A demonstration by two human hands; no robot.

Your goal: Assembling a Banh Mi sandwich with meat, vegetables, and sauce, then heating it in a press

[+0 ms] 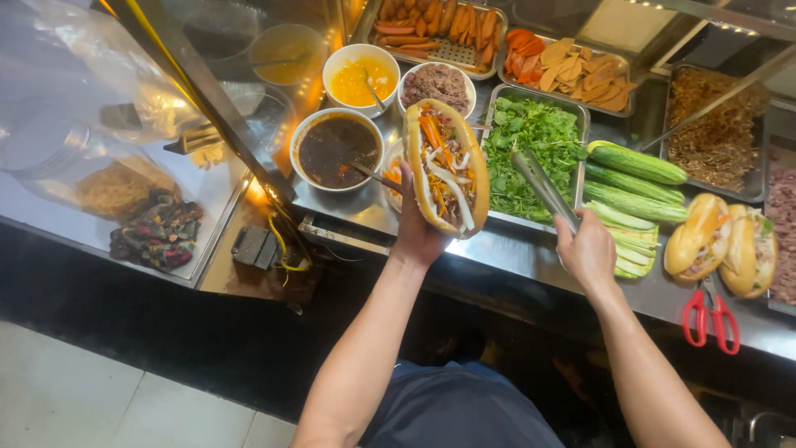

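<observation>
**Stuffed roll up in one hand, tongs out over the greens**

A steel food counter [514, 249] runs across the view, crowded with trays and bowls under warm light. The left hand [414, 228] is up over the counter's front edge, palm cupped beneath an open sandwich roll [445, 166], fingers closed round its underside. The roll is split along the top and packed with carrot shreds, white strips and meat. By the look of it, it will be light but soft and easily crushed, and the loose filling could spill if it tips, so cradling it from below along its length seems the sound hold. The right hand [587, 249] is wrapped round the handle end of metal tongs [543, 187], whose tips reach over the tray of green herbs [535, 133]; whether the tips pinch any leaves, I cannot tell. Just left sits a bowl of dark sauce [336, 149] with a spoon. Peeled cucumbers [634, 166] lie right of the herbs, then two filled rolls [721, 245] and red scissors [711, 319].
</observation>
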